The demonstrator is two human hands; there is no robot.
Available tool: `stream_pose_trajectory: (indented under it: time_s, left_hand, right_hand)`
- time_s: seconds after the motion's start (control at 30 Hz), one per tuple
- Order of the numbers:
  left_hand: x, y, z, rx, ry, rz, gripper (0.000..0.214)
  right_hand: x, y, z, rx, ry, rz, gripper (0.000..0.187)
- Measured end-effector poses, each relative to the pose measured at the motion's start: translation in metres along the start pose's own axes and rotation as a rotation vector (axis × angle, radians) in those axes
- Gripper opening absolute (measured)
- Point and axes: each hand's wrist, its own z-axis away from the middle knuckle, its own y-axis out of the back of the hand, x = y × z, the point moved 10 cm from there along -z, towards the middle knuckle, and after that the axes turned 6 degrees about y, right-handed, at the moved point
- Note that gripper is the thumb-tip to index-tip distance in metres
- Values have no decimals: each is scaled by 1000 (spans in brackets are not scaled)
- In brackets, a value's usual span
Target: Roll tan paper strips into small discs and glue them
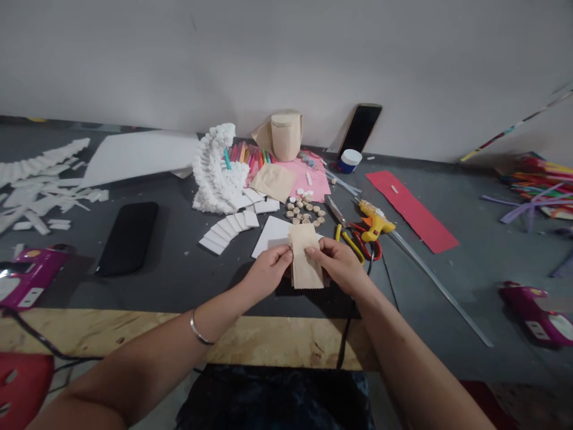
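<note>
Both hands hold a small strip of tan paper (307, 263), seemingly folded, with a zigzag lower edge, just above the near part of the table. My left hand (271, 269) pinches its left edge. My right hand (342, 263) grips the right side, thumb lying on its face. A white sheet (268, 233) lies partly hidden under the hands. Beyond the paper sit several small round tan pieces (305, 210). Close to my right hand are pliers or scissors with yellow handles (351, 245) and red-handled scissors (335, 210).
A yellow glue gun (376, 221) with a long clear stick lies right, beside a red paper strip (412, 210). At left are a black phone (128, 239) and white foam strips (40, 197). A tan paper roll (286, 137) and a blue-and-white jar (349, 161) stand behind.
</note>
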Motion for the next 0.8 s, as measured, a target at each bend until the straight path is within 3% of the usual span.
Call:
stream_pose_trajectory:
  time_s: [0.5, 0.63, 0.8]
  left_hand:
    - [8, 2, 0, 29, 40, 81, 28]
    - [7, 1, 0, 5, 24, 35, 27]
    - [9, 1, 0, -1, 4, -101, 24]
  right_hand:
    - [-3, 4, -4, 8, 83, -9, 39]
    - [-16, 4, -2, 17, 170, -71, 78]
    - [-27, -11, 5, -103, 226, -30, 79]
